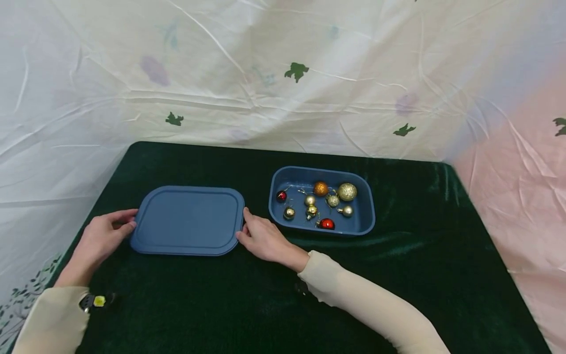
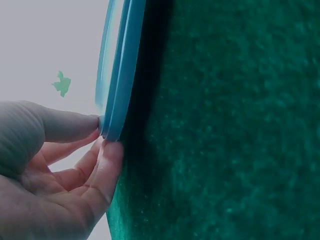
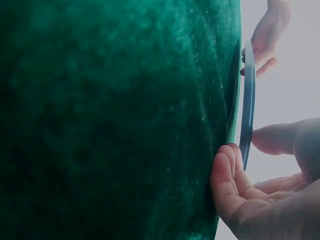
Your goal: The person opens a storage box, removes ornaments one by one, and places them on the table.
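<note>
A blue rounded rectangular lid (image 1: pixel 190 221) is held between both hands, slightly above the dark green cloth. My left hand (image 1: pixel 99 238) pinches its left short edge; in the left wrist view, the thumb lies on the upper face of the lid (image 2: pixel 121 75) and fingers are at the underside. At the opposite edge, my right hand (image 1: pixel 267 241) pinches the lid between thumb and fingers, as the right wrist view also shows with the lid (image 3: pixel 247 105) edge-on. A matching blue box (image 1: pixel 349 227) stands uncovered right of the lid, with several small Christmas baubles lying inside.
The baubles include a large gold glitter one (image 1: pixel 347 191), an orange one (image 1: pixel 320 188) and a red one (image 1: pixel 327 223). Green velvety cloth (image 1: pixel 199 305) covers the table. Behind it hangs a pale curtain (image 1: pixel 247 64) with green bird shapes.
</note>
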Motion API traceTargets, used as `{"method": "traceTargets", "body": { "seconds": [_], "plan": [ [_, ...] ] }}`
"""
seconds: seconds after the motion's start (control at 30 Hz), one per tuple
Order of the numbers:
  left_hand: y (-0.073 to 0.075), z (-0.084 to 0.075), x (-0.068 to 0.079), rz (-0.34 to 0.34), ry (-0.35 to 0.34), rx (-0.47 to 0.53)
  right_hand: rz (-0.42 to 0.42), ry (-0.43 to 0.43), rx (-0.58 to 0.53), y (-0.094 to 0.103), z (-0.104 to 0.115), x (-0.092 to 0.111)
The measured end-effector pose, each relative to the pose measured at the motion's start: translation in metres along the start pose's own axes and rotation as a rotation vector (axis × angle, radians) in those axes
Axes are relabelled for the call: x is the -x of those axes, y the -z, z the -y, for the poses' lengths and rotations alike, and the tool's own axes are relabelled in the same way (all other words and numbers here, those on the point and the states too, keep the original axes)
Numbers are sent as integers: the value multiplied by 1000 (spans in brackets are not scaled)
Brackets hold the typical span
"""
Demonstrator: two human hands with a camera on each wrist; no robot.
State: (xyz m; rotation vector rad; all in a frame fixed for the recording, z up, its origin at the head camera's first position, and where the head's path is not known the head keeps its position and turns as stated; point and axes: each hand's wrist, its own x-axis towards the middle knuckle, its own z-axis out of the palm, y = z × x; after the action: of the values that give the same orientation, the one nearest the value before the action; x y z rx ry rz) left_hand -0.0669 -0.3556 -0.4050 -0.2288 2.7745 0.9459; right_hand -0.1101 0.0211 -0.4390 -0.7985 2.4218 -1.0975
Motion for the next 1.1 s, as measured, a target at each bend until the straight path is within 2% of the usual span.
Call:
{"method": "traceTargets", "body": {
  "seconds": [0.17,0.33,0.47,0.57,0.7,0.87,0.97,1.1],
  "plan": [
    [0,1,-2,11,-2,-29,41,-40,29,10,16,2],
    [-1,1,-3,-10,-14,-75,49,-48,64,11,18,1],
    [-4,-1,-1,-44,-28,-114,22,0,104,1,2,0],
    [-10,-6,4,-108,-62,-128,-17,42,102,-2,-6,2],
    [-21,-23,12,-249,-148,-104,-69,62,56,9,11,19],
    [-34,-54,18,-409,-276,-29,-134,77,29,21,26,44],
    [-43,-73,19,-463,-361,22,-161,103,17,26,30,56],
    [-54,-94,18,-483,-473,72,-189,144,6,32,31,69]
  ]
}}
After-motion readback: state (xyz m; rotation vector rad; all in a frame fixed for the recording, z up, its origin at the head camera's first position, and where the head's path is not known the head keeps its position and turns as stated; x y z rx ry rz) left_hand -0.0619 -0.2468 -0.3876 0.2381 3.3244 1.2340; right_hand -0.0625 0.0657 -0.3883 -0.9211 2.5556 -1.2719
